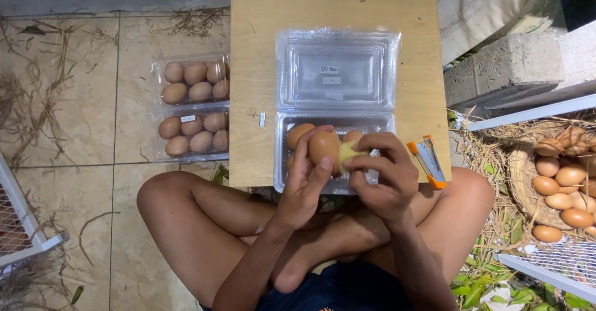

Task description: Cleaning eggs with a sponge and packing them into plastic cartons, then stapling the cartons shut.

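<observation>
My left hand (302, 184) holds a brown egg (324, 146) by its fingertips, above the near half of an open clear plastic egg box (336, 75). My right hand (383, 174) presses a small yellow cloth or sponge (345, 153) against that egg. Two more brown eggs (298, 133) lie in the box's tray behind my hands. The box sits on a low wooden board (261, 50) in front of my crossed legs.
An orange and grey stapler (428, 160) lies at the board's right edge. Two closed clear boxes of eggs (193, 107) rest on the tiled floor to the left. A straw-lined basket of brown eggs (562, 180) stands at right, beside concrete blocks (506, 69). A white wire rack (18, 224) stands at far left.
</observation>
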